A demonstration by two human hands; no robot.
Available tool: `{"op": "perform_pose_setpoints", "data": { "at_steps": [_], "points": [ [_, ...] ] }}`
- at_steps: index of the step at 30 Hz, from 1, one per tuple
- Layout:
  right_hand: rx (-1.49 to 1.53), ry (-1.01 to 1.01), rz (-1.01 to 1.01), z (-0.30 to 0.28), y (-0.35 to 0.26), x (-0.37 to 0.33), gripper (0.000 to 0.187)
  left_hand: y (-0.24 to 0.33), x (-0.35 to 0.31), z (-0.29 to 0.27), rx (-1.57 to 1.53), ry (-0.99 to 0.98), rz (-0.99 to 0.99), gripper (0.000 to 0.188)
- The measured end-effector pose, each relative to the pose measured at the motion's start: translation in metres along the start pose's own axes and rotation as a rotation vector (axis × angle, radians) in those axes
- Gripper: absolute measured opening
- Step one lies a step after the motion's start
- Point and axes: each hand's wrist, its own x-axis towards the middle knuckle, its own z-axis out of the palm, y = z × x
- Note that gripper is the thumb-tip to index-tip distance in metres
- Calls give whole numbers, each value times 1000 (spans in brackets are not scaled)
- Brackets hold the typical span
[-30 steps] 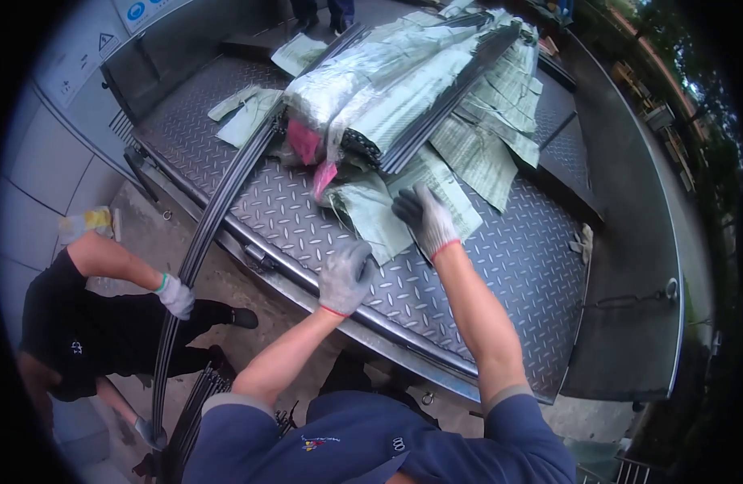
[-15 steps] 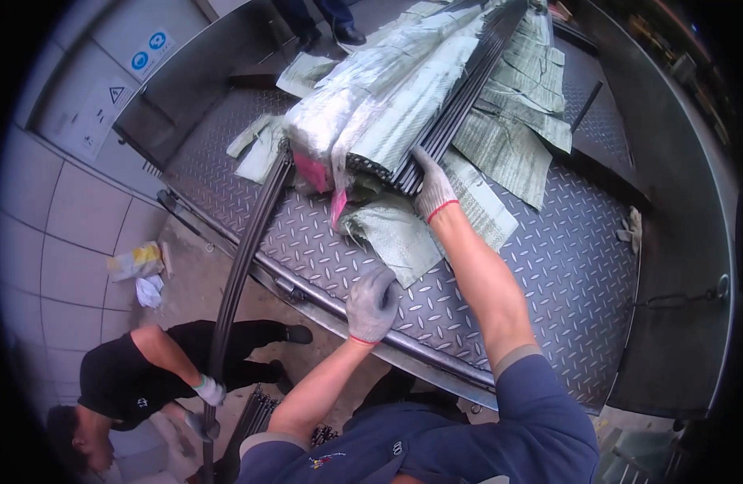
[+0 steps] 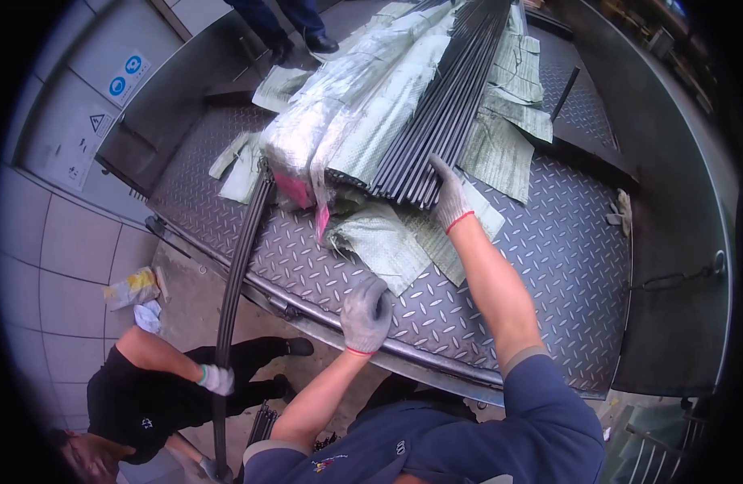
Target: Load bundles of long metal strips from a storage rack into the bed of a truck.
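My right hand (image 3: 452, 198), in a pale knit glove with a red cuff, is at the near right ends of a fanned bundle of thin dark metal rods (image 3: 436, 121). One digit lies along the top of the rods; the other fingers are largely hidden. My left hand (image 3: 366, 316), in a greyer glove, is curled into a loose fist over the truck bed's front edge (image 3: 416, 347). Nothing shows inside its hollow. White woven wrapping (image 3: 367, 113) and clear film cover the bundle's left part, and torn woven sheets (image 3: 383, 250) lie beneath it.
At lower left, a person in black (image 3: 129, 399) holds a long bundle of rods (image 3: 241, 274) that hangs over the bed edge. Another person's legs (image 3: 287, 24) stand at the far left. Metal side walls (image 3: 678, 242) flank the patterned bed floor (image 3: 549, 306). A glove (image 3: 621, 211) lies at right.
The loose rods have spread out to the right, my right hand moving with them. My left hand stays curled at the bed edge. The person in black has shifted their grip on the hanging rods.
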Motion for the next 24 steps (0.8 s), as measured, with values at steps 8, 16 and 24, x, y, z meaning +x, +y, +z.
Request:
{"op": "perform_pose_setpoints", "data": {
  "at_steps": [8,16,24],
  "points": [
    [120,-80,58,-5,9,1,34,0,-4,-2,34,10,33,24],
    [534,-431,128,-20,21,19,47,-1,-2,3,10,1,27,24],
    [426,-218,156,15,9,14,26,0,-2,1,22,26,52,23]
  ]
}}
